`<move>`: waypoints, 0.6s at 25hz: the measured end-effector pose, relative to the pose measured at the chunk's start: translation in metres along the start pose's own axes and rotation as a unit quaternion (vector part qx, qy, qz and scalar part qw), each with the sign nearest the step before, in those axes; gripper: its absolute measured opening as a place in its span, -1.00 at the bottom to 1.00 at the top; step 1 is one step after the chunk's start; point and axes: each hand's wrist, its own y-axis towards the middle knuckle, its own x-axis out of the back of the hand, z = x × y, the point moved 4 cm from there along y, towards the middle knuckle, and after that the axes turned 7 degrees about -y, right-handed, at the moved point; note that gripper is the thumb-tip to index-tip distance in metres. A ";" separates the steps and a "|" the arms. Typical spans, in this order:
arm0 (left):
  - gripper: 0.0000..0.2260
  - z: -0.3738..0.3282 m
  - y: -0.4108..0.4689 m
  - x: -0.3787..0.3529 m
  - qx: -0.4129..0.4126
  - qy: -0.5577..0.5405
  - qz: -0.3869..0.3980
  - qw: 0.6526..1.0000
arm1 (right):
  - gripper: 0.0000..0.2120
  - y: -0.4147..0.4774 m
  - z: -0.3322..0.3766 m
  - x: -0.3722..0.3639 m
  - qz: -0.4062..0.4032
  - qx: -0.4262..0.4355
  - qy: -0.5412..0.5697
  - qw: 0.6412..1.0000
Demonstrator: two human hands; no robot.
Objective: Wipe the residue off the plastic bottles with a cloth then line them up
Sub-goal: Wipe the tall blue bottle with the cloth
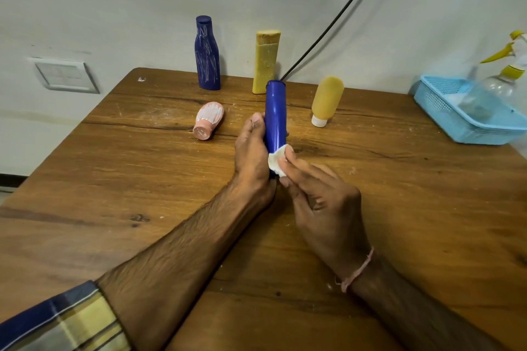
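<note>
My left hand [252,155] grips a plain blue bottle [275,114] from its left side and holds it upright over the table's middle. My right hand [319,202] pinches a small white cloth [276,161] against the bottle's lower part. At the far edge stand a dark blue bottle [207,54] streaked with white marks and a tall yellow bottle [266,61]. A pink bottle [207,120] with white streaks lies on its side. A rounded yellow bottle [326,101] stands on its white cap.
The wooden table [142,179] carries white specks and smears. A light blue plastic basket [462,114] sits at the right edge with a clear spray bottle [496,85] in it. A black cable [336,17] hangs down the wall behind the bottles.
</note>
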 end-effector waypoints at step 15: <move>-0.54 0.004 -0.011 -0.011 0.103 -0.090 0.090 0.987 | -0.64 0.037 -0.007 -0.014 -0.008 0.047 -0.062 0.997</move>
